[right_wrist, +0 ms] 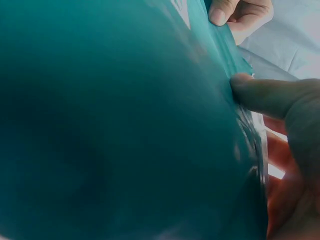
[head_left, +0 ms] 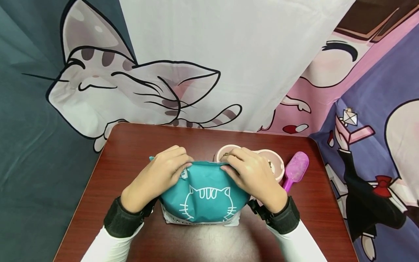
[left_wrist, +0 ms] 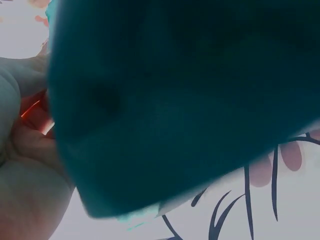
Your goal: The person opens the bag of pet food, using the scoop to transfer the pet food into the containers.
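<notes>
A teal pouch bag [head_left: 208,196] with a white cat-face outline stands on the table between both hands. My left hand [head_left: 167,169] pinches its top edge at the left, thumb in front and fingers behind. My right hand [head_left: 250,171] pinches the same top edge at the right. In the right wrist view the right thumb [right_wrist: 265,95] presses on the bag's shiny upper edge, and the left fingertips show farther along it. The bag [left_wrist: 165,115] fills most of the left wrist view, dark and blurred. Its contents are hidden.
Behind the right hand stands a pale pink double bowl [head_left: 276,163] with some small brown bits inside, partly covered by the hand. A purple scoop [head_left: 296,167] lies to its right. The brown table [head_left: 131,233] meets a cat-printed curtain [head_left: 212,32] at its back edge.
</notes>
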Available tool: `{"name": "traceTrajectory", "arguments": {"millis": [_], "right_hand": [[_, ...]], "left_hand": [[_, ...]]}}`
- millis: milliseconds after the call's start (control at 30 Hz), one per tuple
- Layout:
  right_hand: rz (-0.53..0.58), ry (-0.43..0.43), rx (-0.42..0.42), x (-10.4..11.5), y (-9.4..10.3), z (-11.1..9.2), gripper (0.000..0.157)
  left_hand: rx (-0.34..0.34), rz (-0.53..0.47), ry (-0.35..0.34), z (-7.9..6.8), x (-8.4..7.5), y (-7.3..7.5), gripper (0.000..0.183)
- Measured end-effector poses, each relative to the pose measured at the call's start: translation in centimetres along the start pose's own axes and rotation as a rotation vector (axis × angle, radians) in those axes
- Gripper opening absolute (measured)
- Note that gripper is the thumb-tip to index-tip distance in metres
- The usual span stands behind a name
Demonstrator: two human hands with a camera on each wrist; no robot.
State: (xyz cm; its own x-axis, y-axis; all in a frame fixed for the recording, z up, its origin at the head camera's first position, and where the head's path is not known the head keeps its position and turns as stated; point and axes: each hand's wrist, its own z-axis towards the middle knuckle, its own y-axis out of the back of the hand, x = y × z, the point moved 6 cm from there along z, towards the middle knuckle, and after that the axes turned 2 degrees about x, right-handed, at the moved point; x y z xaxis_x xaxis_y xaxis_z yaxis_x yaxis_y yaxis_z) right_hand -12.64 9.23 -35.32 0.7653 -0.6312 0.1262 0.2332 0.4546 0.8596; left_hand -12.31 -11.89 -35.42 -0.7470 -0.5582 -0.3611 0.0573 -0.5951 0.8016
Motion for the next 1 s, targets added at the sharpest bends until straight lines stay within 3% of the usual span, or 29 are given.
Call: {"name": "traceTrajectory", "arguments": {"millis": [133, 333, 667, 1000], "right_hand": [[0.014, 0.002, -0.003, 0.1, -0.2, 0.3, 0.013], [0.004, 0.02, -0.054, 0.4, -0.3, 0.1, 0.013], [0.003, 0.069, -0.076, 0.8, -0.2, -0.1, 0.014], [0.033, 0.13, -0.074, 0.5, 0.1, -0.2, 0.021]], "left_hand": [[0.018, 0.009, 0.038, 0.0, 0.1, -0.1, 0.011], [0.035, 0.035, 0.082, 0.2, -0.4, -0.4, 0.034], [0.001, 0.042, 0.027, 0.6, -1.5, -0.5, 0.018], [-0.003, -0.008, 0.011, 0.4, -1.1, -0.5, 0.02]]}}
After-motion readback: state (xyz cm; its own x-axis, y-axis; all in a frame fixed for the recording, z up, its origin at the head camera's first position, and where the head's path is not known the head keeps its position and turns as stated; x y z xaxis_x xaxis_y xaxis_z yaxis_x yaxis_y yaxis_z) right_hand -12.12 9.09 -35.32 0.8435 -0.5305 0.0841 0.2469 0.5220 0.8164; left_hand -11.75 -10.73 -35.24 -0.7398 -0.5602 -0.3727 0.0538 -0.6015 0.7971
